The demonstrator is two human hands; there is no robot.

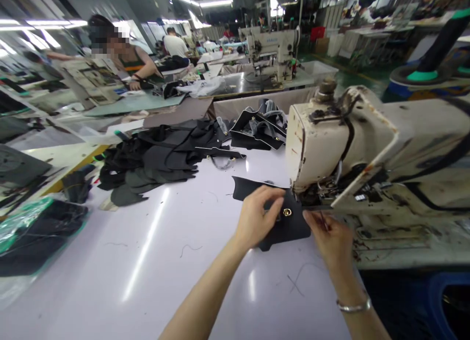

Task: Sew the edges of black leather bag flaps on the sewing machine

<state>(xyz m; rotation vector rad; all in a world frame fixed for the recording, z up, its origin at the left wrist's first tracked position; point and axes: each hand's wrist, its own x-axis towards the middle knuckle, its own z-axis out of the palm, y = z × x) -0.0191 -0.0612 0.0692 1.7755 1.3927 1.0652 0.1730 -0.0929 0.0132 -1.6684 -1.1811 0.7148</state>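
Note:
A black bag panel [290, 230], apparently leather, with a pale edge and a gold-coloured metal fitting [287, 212], lies on the white table under the head of a cream sewing machine [316, 144]. My left hand [257, 215] rests over the panel's left part, thumb and forefinger apart and curved towards the fitting. At the panel's right edge, close to the needle area, my right hand [332, 235] pinches the edge between thumb and fingers. Something thin and dark shows among its fingers, too small to name. The machine's head hides the stitching point.
Behind the panel lie a heap of black cut pieces [157, 154] and several black panels with wrapped handles [257, 127]. A plastic-wrapped black bundle [40, 232] sits at the left. Loose threads [191, 249] lie on the table. A co-worker [125, 56] sits at another machine.

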